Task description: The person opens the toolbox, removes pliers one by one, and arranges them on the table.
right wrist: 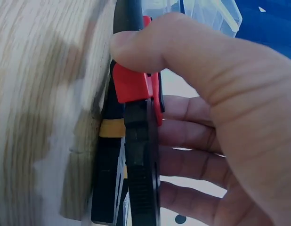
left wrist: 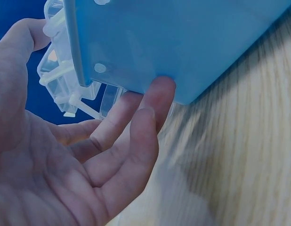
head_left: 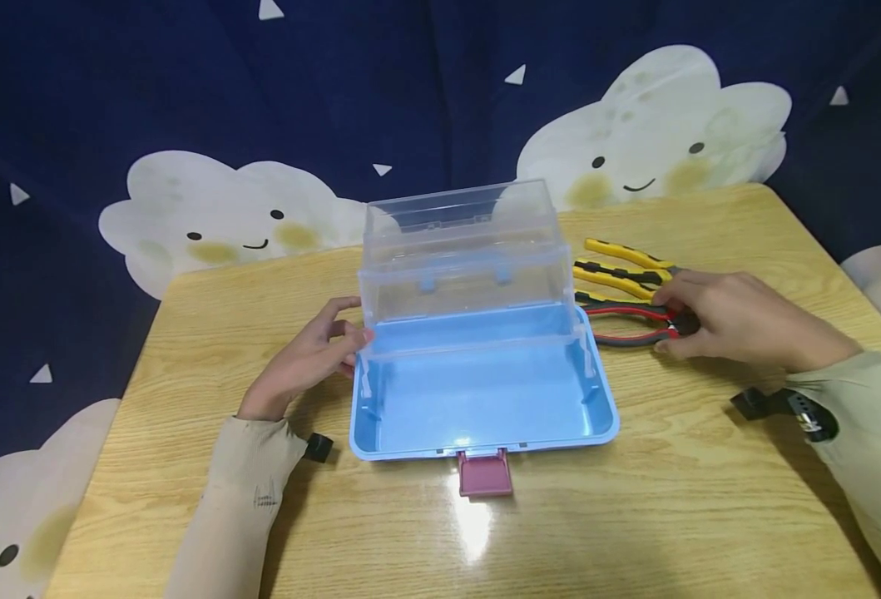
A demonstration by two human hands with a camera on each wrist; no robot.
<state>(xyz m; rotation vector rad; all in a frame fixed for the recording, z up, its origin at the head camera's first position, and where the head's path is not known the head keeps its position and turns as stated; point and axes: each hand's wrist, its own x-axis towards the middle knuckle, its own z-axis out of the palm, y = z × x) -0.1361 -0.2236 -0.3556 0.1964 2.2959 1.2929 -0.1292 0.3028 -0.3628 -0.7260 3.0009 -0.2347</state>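
Note:
A light blue toolbox [head_left: 477, 408] stands in the middle of the table, its clear two-part lid [head_left: 462, 241] raised at the back. My left hand [head_left: 309, 362] holds its left side, thumb at the rim and fingers against the outer wall near a back corner, as the left wrist view shows. To the right of the box, my right hand [head_left: 739, 320] pinches red-and-black pliers [right wrist: 131, 84] at the head between thumb and fingers. Their handles point toward the box. Yellow-and-black pliers [head_left: 623, 276] lie just behind them, partly covered by the hand.
A purple-pink latch [head_left: 485, 476] hangs down at the front of the toolbox. The wooden table [head_left: 208, 358] reaches back to a dark blue cloth [head_left: 380, 83] printed with clouds and triangles.

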